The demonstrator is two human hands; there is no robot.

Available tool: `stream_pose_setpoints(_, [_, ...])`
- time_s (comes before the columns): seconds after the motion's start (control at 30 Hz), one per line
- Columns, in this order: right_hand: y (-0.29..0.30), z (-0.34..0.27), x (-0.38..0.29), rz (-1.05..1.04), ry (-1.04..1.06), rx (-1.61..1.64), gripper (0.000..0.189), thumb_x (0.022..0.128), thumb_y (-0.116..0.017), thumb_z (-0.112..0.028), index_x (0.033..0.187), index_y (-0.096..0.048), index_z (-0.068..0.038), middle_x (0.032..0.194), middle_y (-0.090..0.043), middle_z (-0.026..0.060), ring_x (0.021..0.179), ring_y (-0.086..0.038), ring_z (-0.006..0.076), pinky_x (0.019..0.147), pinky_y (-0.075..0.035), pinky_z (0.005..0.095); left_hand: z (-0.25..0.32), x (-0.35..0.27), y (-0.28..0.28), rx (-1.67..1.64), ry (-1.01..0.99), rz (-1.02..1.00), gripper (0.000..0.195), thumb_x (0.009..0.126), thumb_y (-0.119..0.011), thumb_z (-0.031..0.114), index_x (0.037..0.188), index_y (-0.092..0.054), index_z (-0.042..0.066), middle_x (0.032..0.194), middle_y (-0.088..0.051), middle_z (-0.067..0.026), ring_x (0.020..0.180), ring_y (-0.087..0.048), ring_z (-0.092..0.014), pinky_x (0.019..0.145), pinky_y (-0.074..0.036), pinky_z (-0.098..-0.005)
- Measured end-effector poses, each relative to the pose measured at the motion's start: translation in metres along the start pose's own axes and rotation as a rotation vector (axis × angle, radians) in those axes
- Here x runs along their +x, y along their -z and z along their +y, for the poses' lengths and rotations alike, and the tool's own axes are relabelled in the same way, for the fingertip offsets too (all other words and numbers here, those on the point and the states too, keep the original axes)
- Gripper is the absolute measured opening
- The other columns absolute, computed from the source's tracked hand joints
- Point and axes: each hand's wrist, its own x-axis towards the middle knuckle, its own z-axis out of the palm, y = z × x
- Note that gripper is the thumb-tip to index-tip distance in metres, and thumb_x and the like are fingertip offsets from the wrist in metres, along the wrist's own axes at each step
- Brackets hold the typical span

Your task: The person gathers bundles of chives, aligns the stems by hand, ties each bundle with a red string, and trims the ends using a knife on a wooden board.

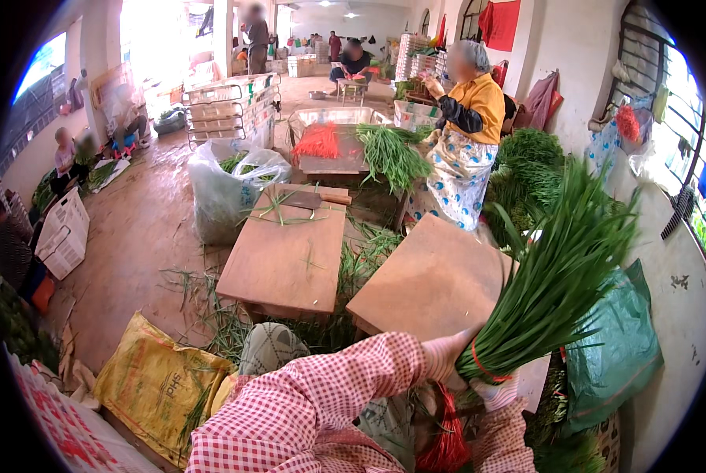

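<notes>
A large bundle of long green leaves, likely Chinese chives [557,278], leans up and to the right in my hands. A red tie [488,369] circles its lower end. My left hand [456,353] grips it from the left, just at the tie. Under the base, my right hand [482,389] also holds it, its fingers mostly hidden by the stems. A hank of red ties [446,434] hangs below my hands. Before me stands a low wooden table [433,278], partly behind the bundle.
Left of it, another wooden table [288,254] bears a cleaver [298,199] and loose leaves. Beyond are a plastic bag [217,195] and a person [471,112] beside piled greens [524,171]. A green sack [610,355] leans at the right wall; a yellow sack [158,384] lies left.
</notes>
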Motion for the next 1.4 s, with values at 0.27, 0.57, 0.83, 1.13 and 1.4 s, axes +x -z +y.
stream_pose_setpoints(0.27, [0.056, 0.035, 0.079, 0.203, -0.138, -0.563, 0.086, 0.072, -0.077, -0.039, 0.14, -0.036, -0.007, 0.14, -0.045, 0.0074, 0.13, -0.041, 0.0281, 0.11, -0.034, 0.0437, 0.012, 0.047, 0.046, -0.487, 0.128, 0.24, 0.04, 0.088, -0.058, 0.036, 0.117, -0.061, 0.01, 0.121, -0.063, -0.0065, 0.124, -0.045, -0.022, 0.11, -0.028, -0.0549])
stream_pose_setpoints(0.57, [0.087, 0.088, 0.087, 0.292, -0.148, -0.615, 0.086, 0.067, -0.082, -0.027, 0.138, -0.038, -0.005, 0.136, -0.048, 0.0108, 0.126, -0.045, 0.0267, 0.106, -0.038, 0.0419, -0.01, 0.052, 0.065, -1.063, 0.159, 0.695, 0.046, 0.085, -0.067, 0.04, 0.108, -0.064, 0.001, 0.109, -0.067, -0.0146, 0.091, -0.065, -0.032, 0.085, -0.053, -0.0526])
stream_pose_setpoints(0.83, [0.078, 0.055, 0.046, 0.19, -0.32, -0.453, 0.088, 0.062, -0.086, -0.015, 0.136, -0.04, -0.004, 0.132, -0.05, 0.0137, 0.122, -0.048, 0.0255, 0.104, -0.041, 0.0403, -0.051, 0.063, 0.086, -0.556, -0.076, 0.569, 0.064, 0.081, -0.07, 0.044, 0.127, -0.054, 0.004, 0.127, -0.057, -0.013, 0.108, -0.057, -0.029, 0.098, -0.044, -0.0504])
stream_pose_setpoints(1.13, [-0.025, -0.086, 0.134, -0.335, -0.314, -1.76, 0.097, 0.051, -0.086, -0.04, 0.13, -0.044, -0.002, 0.118, -0.058, 0.0216, 0.112, -0.056, 0.0354, 0.094, -0.047, 0.0411, -0.074, 0.031, 0.059, -0.571, 0.157, 0.7, 0.061, 0.084, -0.067, 0.042, 0.132, -0.051, 0.008, 0.131, -0.055, -0.0079, 0.12, -0.049, -0.025, 0.104, -0.037, -0.0473])
stream_pose_setpoints(1.4, [0.053, -0.04, 0.111, -0.368, -0.102, -1.294, 0.115, 0.054, -0.088, -0.035, 0.146, -0.026, -0.003, 0.138, -0.044, 0.026, 0.131, -0.041, 0.038, 0.11, -0.034, 0.0434, -0.056, -0.027, -0.017, 0.051, 0.463, 0.342, 0.063, 0.088, -0.063, 0.025, 0.14, -0.037, 0.001, 0.135, -0.051, -0.0112, 0.123, -0.048, -0.022, 0.106, -0.036, -0.036])
